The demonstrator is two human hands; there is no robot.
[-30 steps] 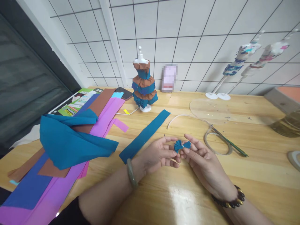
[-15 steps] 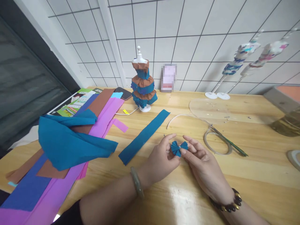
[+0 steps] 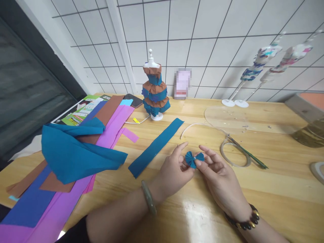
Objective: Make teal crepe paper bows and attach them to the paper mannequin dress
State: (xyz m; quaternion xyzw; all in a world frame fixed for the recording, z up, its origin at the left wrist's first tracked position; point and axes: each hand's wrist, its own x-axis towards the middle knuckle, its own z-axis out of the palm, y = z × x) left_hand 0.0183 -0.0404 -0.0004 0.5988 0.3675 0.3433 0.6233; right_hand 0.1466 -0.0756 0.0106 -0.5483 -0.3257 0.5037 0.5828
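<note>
A small teal paper bow [image 3: 194, 159] is pinched between both hands just above the wooden table [image 3: 265, 189]. My left hand [image 3: 174, 172] grips its left wing with thumb and fingers, index finger raised. My right hand [image 3: 217, 175] holds the bow's right side at its middle with thumb and fingertips. A long teal paper strip [image 3: 155, 147] lies just left of my hands. Farther back stands a small mannequin [image 3: 154, 89] dressed in brown and teal paper ruffles.
Sheets of teal [image 3: 76, 152], pink [image 3: 111, 131], brown and blue crepe paper are piled at the left over a green box. A tape ring [image 3: 234, 153] with a green stick, a clear disc [image 3: 222, 119] and two dressed mannequins [image 3: 260, 64] are at the right.
My left hand has turned palm down and closed on the bow's left wing. The bow has tilted slightly and stays between both hands.
</note>
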